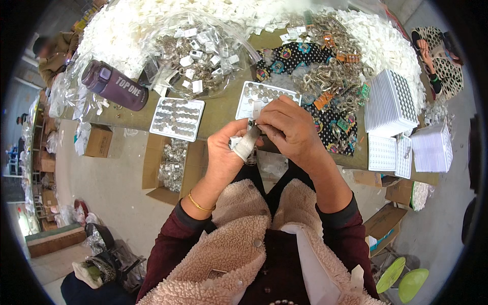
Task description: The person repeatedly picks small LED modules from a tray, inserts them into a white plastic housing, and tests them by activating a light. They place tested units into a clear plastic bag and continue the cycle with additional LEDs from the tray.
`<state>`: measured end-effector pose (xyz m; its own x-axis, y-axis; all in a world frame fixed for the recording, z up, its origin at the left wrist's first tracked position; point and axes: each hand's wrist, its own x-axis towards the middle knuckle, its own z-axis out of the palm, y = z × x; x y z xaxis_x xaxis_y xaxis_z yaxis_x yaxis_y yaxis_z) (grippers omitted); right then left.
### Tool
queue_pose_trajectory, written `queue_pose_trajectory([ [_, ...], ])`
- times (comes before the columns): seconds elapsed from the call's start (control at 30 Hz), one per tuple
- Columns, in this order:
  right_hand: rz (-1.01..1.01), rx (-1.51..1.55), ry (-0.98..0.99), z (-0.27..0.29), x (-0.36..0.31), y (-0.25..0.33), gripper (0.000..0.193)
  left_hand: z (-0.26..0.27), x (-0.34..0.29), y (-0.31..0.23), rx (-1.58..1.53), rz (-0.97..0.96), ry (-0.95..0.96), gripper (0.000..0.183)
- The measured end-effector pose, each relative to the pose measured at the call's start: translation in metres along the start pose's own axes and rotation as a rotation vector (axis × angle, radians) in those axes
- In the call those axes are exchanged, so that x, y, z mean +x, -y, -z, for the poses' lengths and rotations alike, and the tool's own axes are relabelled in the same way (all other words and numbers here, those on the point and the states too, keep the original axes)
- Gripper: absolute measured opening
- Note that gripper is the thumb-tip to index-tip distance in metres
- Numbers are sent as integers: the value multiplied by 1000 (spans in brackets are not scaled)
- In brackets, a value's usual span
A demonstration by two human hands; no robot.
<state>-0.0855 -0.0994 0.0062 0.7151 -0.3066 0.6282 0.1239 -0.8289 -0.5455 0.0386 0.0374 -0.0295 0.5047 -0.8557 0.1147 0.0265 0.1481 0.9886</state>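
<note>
Close together at the table's near edge, both my hands work on one small metal piece with a white tag. My left hand is closed around its lower part, with a white wrap on one finger. My right hand pinches at the piece from the other side; its fingertips partly hide it, so its exact kind is unclear. Just beyond my hands lies a white tray with small round silver discs in its hollows. To the left, a second white tray holds similar discs and overhangs the table edge.
A clear bag of tagged metal pieces lies behind the trays, beside a purple bottle. Patterned cloth carries heaped metal pieces. White trays are stacked right. White pieces cover the back. Below stands a cardboard box.
</note>
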Motion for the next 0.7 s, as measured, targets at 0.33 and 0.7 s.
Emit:
queue_pose_trajectory([
  [0.33, -237, 245, -88, 3, -14, 7, 15, 4, 5, -3, -16, 49, -37, 14],
  [0.7, -554, 861, -160, 6, -33, -2, 16, 1, 6, -15, -459, 333, 355, 25],
])
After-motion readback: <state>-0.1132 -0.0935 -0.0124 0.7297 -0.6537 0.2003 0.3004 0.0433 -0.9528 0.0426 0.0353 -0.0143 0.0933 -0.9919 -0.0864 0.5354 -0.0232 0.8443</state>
